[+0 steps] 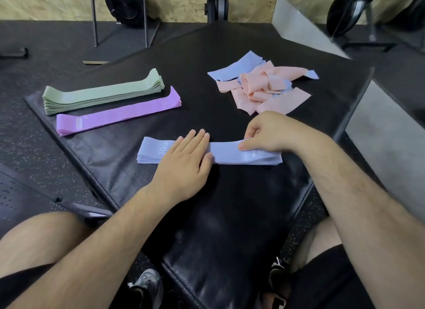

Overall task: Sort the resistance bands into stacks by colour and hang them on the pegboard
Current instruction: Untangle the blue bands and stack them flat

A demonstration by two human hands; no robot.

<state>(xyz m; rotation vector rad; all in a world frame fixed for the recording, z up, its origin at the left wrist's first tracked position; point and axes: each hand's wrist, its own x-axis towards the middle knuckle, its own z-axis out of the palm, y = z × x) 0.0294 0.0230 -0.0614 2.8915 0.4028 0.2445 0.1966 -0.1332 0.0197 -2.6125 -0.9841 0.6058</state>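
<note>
Head-camera view, looking down at a black padded mat [207, 55] on a speckled gym floor. Three neat stacks of flat resistance bands and one loose pile lie on the mat. At the mat's middle sits a pale blue stack [232, 153]. The left hand [184, 163] covers the stack's centre, lying flat with straight fingers pressed on it. It also hides part of the white print, of which only "20 L" shows. The right hand [264, 133] pinches the top band near the stack's right end between thumb and curled fingers. The layers are too thin to count. Toward the mat's far left lie a green stack [101, 94], the thickest of the three, and just in front of it a purple stack [115, 116]. Their band counts cannot be made out either. At the mat's far right is a tangled pile [259, 87] of pink and pale blue bands, overlapping so that no number can be told. Off the mat's left edge a dark perforated panel [11, 193] is cut off by the frame. Below the mat two shoes show, partly hidden by the forearms and legs. Beyond the mat, black weight plates are cropped at the top.
</note>
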